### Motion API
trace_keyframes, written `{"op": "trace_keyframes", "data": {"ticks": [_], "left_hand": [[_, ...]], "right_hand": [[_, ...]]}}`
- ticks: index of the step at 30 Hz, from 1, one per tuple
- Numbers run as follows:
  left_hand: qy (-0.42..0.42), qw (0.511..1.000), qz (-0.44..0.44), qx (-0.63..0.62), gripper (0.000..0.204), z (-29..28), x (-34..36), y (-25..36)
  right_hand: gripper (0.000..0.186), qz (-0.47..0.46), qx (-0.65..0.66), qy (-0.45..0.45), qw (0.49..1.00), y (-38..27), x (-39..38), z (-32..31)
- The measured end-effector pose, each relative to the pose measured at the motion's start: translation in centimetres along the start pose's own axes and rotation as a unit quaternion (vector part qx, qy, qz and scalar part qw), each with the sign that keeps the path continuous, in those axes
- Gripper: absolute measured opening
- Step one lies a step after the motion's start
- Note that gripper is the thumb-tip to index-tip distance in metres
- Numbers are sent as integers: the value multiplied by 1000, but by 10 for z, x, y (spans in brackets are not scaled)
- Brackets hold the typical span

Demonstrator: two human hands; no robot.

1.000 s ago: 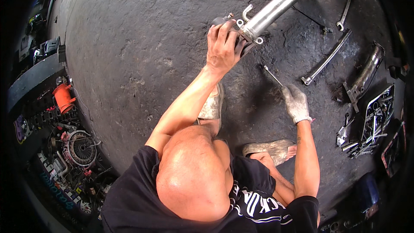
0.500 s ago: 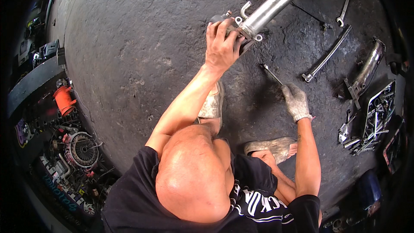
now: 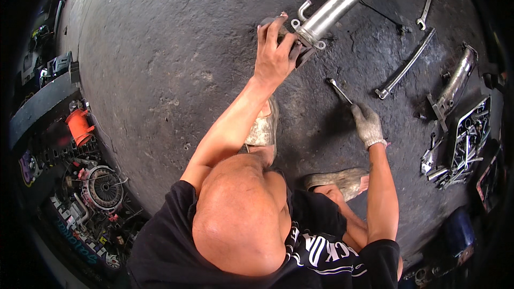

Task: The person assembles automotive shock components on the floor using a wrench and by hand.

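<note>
My bare left hand [image 3: 274, 56] is closed around the flanged near end of a long silver metal pipe [image 3: 337, 5] that lies on the dark concrete floor [image 3: 171, 64] and runs up to the right. A small curved tube sticks out of the pipe just beyond my fingers. My right hand [image 3: 367, 124], in a grey work glove, grips one end of a slim wrench [image 3: 339, 90], whose other end points up-left toward the pipe. The wrench tip stays apart from the pipe.
A long metal bar [image 3: 405, 67], a spanner [image 3: 425, 6] and a second pipe part [image 3: 455, 83] lie at the right. A tray of tools [image 3: 466, 139] is beyond them. A clutch disc [image 3: 103, 187] and an orange part [image 3: 78, 124] sit at the left. My sandalled feet [image 3: 262, 128] are below the hands.
My left hand and the pipe end have shifted slightly upward in the picture. The gloved right hand keeps the wrench in nearly the same place.
</note>
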State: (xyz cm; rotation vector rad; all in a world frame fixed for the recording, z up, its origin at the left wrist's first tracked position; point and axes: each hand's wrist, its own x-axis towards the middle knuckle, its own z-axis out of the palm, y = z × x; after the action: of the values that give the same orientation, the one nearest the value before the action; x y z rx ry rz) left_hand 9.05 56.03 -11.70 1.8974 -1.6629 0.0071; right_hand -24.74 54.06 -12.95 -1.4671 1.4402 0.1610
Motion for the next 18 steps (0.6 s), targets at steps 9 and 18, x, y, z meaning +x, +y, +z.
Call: {"op": "trace_keyframes", "data": {"ticks": [9, 18], "left_hand": [[3, 1000, -15, -26, 27, 2, -2, 1], [21, 1000, -8, -12, 30, 3, 1, 6]], "right_hand": [[52, 4, 29, 3, 1000, 22, 12, 3], [50, -22, 37, 50, 998, 40, 22, 8]]}}
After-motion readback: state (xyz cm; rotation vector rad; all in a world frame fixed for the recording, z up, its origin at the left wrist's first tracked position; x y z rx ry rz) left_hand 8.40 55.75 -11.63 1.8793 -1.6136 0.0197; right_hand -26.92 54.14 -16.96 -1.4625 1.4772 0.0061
